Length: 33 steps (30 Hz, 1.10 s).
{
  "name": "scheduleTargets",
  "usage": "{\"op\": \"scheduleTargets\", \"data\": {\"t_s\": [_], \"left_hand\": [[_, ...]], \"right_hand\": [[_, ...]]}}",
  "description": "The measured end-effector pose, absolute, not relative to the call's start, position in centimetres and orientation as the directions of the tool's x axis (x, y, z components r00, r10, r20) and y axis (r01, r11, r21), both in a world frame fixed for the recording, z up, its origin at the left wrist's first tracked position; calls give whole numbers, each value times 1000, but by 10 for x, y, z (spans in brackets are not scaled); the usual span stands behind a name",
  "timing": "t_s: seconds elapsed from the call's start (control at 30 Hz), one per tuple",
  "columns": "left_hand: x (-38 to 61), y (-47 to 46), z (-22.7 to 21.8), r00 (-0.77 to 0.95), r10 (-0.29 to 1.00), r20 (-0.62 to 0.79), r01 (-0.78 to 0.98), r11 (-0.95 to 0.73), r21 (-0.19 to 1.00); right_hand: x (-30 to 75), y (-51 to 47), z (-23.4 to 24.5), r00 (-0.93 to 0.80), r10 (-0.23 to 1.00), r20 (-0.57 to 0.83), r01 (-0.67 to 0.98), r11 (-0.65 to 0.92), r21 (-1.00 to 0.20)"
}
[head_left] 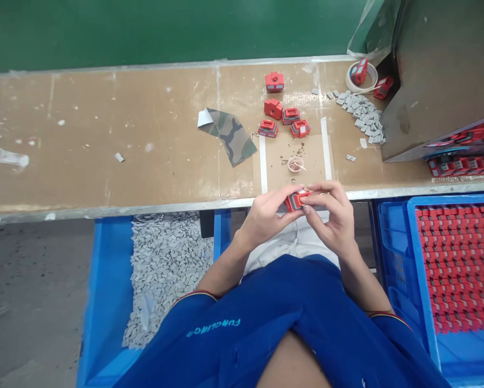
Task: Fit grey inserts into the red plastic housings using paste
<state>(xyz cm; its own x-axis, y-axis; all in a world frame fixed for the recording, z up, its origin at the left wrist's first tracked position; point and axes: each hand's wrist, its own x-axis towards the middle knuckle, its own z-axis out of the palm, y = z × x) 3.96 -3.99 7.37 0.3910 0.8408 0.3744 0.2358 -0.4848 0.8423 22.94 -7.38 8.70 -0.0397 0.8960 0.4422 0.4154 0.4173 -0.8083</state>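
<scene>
My left hand (266, 215) and my right hand (332, 215) meet at the table's front edge, both closed around one small red block with a grey insert (296, 199). The left fingers cup it from the left and below. The right thumb and fingertips press on its right side. Several more red blocks (284, 116) lie farther back on the brown table (104, 134). A pile of small grey pieces (365, 116) lies to their right.
A small cup with a stick (295, 164) stands between two white tape strips. A camouflage cloth (231, 134) lies left of the blocks. A tape roll (360, 78) sits at the back right. A blue bin of grey pieces (165, 264) sits below left, a blue tray of red blocks (455, 264) below right.
</scene>
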Motion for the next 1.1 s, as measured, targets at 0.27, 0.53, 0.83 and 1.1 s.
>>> {"op": "scheduleTargets", "data": {"t_s": [0.27,0.53,0.83,1.1], "left_hand": [[38,-46,89,437,790,430,330,-585,741],[35,-50,92,475,769,427,241,-580,778],[47,-28,105,701,568,431,81,-665,743],[42,108,58,412,890,196,697,-447,561]], "right_hand": [[238,-71,93,-189,929,317,353,366,-861],[249,-76,91,-217,947,236,159,272,-949],[252,-99,104,-48,953,298,233,301,-925],[375,-80,99,399,831,388,765,-69,-640]]}}
